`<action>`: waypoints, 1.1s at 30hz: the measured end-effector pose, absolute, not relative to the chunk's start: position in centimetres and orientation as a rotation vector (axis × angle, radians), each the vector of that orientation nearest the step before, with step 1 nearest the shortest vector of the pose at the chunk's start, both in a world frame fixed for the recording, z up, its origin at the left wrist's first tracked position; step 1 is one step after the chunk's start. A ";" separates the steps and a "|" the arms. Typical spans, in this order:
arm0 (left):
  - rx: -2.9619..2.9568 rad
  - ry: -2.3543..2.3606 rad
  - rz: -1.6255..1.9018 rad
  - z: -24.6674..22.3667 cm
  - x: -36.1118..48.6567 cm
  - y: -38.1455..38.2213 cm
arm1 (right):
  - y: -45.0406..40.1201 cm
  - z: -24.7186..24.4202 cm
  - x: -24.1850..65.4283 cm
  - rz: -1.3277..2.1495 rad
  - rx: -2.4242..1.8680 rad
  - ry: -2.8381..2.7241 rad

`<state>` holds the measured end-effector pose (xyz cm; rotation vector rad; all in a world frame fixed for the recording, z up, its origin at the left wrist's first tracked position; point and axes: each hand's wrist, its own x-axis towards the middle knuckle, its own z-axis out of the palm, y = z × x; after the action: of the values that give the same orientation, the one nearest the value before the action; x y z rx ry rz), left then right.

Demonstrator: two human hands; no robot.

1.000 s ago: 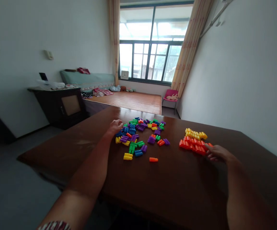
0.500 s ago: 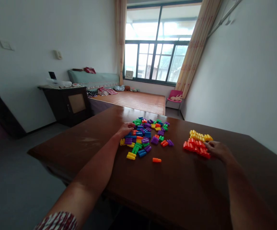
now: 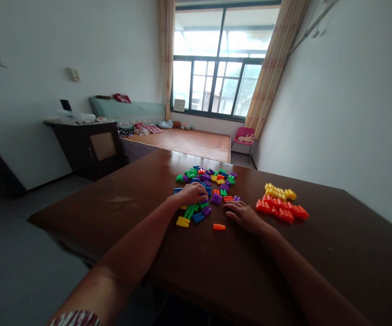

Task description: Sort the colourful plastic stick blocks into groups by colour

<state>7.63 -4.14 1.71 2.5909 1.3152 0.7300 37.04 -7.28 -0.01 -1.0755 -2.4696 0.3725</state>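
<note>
Small plastic pieces in purple, blue, green, yellow and orange lie in a loose pile (image 3: 216, 198) on the brown table (image 3: 250, 271). Over the pile's left part rests my left hand (image 3: 192, 194), palm down; what lies under its fingers is hidden. My right hand (image 3: 241, 213) reaches the pile's right edge, fingers spread beside an orange piece and a purple one. A single orange piece (image 3: 219, 227) lies nearer the front. To the right, a red-orange group (image 3: 280, 209) sits in front of a yellow group (image 3: 279, 192), touched by neither hand.
Behind the table is a bed (image 3: 196, 142) with clothes on it. A dark cabinet (image 3: 102, 145) stands at the left, and a pink chair (image 3: 243, 135) holding a soft toy is by the window.
My right hand has left the red-orange group and moved left to the mixed pile. That group now extends further right. My left hand has shifted slightly right and nearer, over the pieces.
</note>
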 end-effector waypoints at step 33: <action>2.499 1.714 0.747 1.4 6.8 -4.3 | -6.8 0.6 29.0 0.118 -1.437 -2.360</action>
<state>6.77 -4.25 1.41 2.4992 1.7138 0.7475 29.04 -6.84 0.62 -1.4370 -2.3595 0.1184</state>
